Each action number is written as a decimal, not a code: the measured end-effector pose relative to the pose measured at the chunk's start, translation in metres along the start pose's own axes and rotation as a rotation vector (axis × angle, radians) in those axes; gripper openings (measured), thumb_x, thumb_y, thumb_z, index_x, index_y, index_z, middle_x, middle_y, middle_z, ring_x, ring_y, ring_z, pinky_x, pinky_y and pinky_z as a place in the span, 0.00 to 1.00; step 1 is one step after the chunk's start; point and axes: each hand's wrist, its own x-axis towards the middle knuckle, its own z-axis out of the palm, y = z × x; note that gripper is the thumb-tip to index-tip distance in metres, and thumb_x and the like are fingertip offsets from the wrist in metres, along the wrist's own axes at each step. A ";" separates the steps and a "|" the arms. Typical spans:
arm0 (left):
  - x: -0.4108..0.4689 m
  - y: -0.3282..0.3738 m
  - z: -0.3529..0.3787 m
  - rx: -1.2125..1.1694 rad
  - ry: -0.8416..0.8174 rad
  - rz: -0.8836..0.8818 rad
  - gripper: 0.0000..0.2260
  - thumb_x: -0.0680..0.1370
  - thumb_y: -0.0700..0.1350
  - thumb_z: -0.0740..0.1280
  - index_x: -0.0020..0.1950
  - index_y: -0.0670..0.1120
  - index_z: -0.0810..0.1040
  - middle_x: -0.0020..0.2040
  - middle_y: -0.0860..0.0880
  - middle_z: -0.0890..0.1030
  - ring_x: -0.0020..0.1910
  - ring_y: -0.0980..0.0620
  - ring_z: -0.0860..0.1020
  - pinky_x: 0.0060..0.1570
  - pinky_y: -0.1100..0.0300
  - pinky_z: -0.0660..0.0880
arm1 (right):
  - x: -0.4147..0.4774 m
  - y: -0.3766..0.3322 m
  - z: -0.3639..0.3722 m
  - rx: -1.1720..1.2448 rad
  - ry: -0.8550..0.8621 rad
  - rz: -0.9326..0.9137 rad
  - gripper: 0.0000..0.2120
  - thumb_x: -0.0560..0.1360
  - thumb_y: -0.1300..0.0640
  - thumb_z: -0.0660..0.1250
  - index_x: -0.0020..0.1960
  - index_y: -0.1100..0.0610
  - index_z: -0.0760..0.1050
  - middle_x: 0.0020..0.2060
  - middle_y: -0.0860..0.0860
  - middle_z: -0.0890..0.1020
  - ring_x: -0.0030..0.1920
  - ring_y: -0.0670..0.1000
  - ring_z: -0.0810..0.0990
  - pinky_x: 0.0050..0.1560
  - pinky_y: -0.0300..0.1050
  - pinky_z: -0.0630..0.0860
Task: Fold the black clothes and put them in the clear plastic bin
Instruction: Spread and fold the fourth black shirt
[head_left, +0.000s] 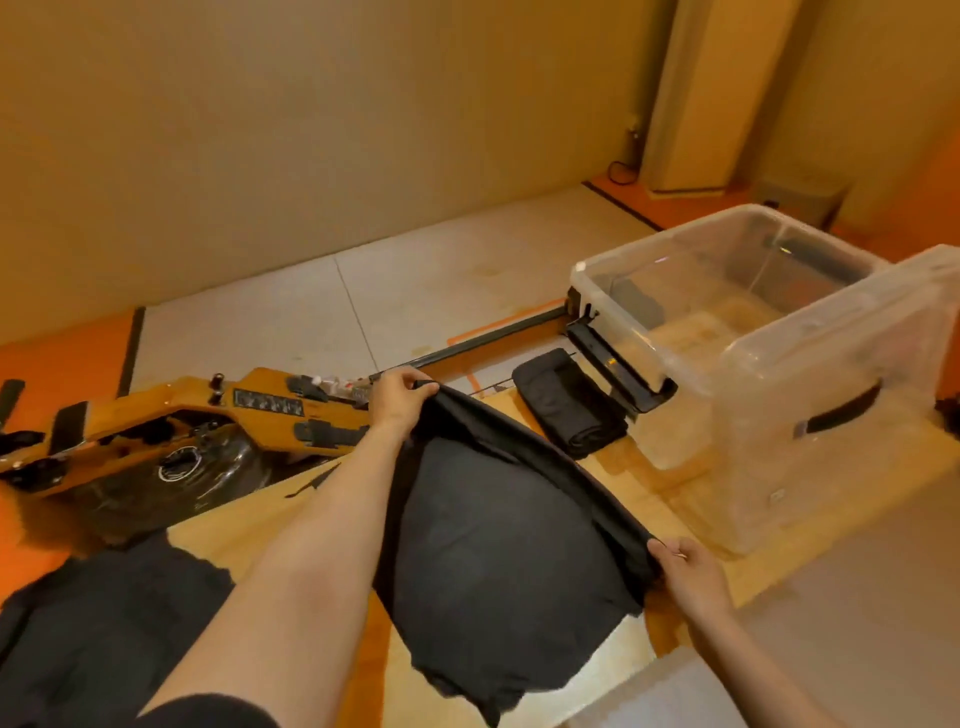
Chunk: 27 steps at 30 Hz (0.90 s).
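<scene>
I hold a black garment (498, 551) stretched in the air above a wooden board (644, 467). My left hand (397, 397) pinches its far top corner. My right hand (688, 569) pinches the near top corner, and the cloth hangs down between them. A folded black garment (569, 402) lies on the board just left of the clear plastic bin (779, 374). The bin stands at the right, open on top. A heap of loose black clothes (98, 639) lies at the lower left.
A wooden rowing machine (171, 415) with a water tank lies on the floor to the left, its rail (493, 338) running toward the bin. A second clear bin (691, 270) sits behind the first. A wall closes off the back.
</scene>
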 end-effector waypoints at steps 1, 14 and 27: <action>0.005 0.003 0.012 -0.006 -0.027 0.007 0.03 0.74 0.44 0.73 0.42 0.50 0.81 0.46 0.49 0.82 0.51 0.47 0.79 0.45 0.58 0.73 | 0.005 0.004 -0.001 -0.002 0.022 0.018 0.15 0.79 0.58 0.64 0.35 0.61 0.73 0.34 0.57 0.78 0.37 0.56 0.75 0.41 0.51 0.71; -0.026 0.021 0.076 0.196 -0.045 0.112 0.28 0.79 0.50 0.67 0.76 0.46 0.63 0.76 0.46 0.63 0.77 0.46 0.57 0.74 0.48 0.53 | 0.019 0.013 -0.017 -0.073 0.000 0.036 0.12 0.80 0.57 0.64 0.40 0.62 0.77 0.37 0.56 0.79 0.40 0.54 0.77 0.44 0.49 0.73; -0.316 -0.068 0.102 0.602 -0.110 0.053 0.27 0.82 0.58 0.48 0.79 0.49 0.53 0.79 0.50 0.53 0.78 0.51 0.49 0.76 0.55 0.44 | 0.009 0.025 -0.035 -0.276 -0.163 -0.161 0.04 0.79 0.63 0.64 0.53 0.58 0.74 0.45 0.54 0.79 0.41 0.50 0.78 0.38 0.44 0.75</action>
